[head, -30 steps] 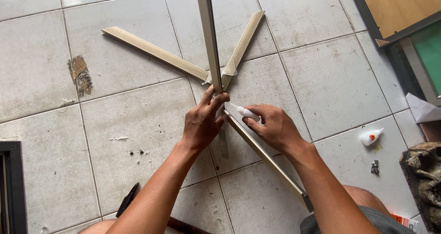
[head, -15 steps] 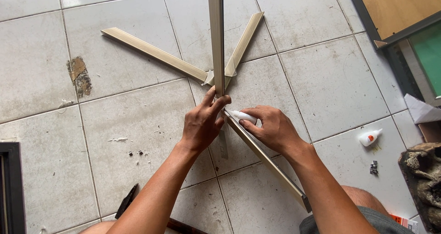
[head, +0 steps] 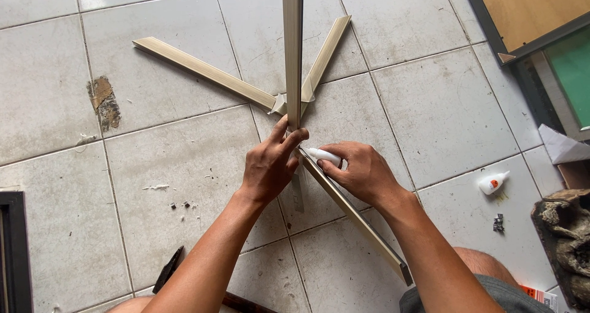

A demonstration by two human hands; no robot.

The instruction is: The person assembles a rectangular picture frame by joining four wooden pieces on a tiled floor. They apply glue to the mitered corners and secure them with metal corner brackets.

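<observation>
Moulding strip (head: 292,48), a narrow pale wood-grain length, stands nearly on end over the tiled floor (head: 442,104), its lower part pinched between thumb and curled fingers of the left hand (head: 270,165). The right hand (head: 362,173) is wrapped closed around a small white glue tube (head: 324,156), nozzle pointing toward the strip's foot. A second strip (head: 356,217) runs from that spot diagonally toward the person's knee. Judged step: applying adhesive at the joint where these two lengths meet; the next move likely calls for steadying the upright piece and pressing the mitred ends squarely together. Beyond the hands lie two more strips (head: 203,70) forming a V, a spare glue bottle (head: 493,182) at right, and a dark tool handle (head: 167,270) near the left forearm.
</observation>
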